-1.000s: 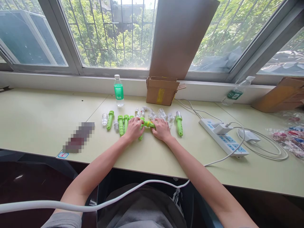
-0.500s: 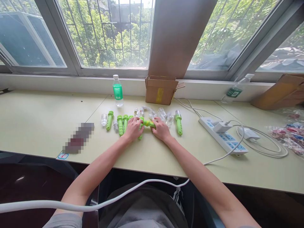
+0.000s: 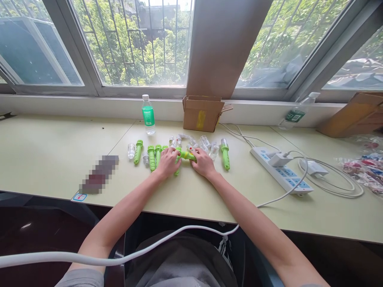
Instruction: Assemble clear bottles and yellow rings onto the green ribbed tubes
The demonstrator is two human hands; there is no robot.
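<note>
Between my hands lies a green ribbed plastic handle (image 3: pixel 188 155), shaped like a small torch body and held roughly level above the table. My left hand (image 3: pixel 168 162) is closed at its left end, and my right hand (image 3: pixel 204 163) pinches the right end. My fingers hide both ends. Left of my left hand lie several similar green handles (image 3: pixel 151 157), partly covered by that hand. Another green handle (image 3: pixel 138 152) rests farther left beside a clear plastic cup (image 3: pixel 131 150). To the right, a green handle with a clear top (image 3: pixel 225 154) lies alone. Several clear plastic caps (image 3: pixel 204 143) sit behind my hands.
A water bottle (image 3: pixel 148 114) and an open cardboard box (image 3: pixel 201 114) stand at the back. On the right are a power strip (image 3: pixel 279 171) with cables and plastic-bagged items (image 3: pixel 368 169). A white cable (image 3: pixel 149 248) crosses before my body. A blurred dark object (image 3: pixel 100 174) lies left.
</note>
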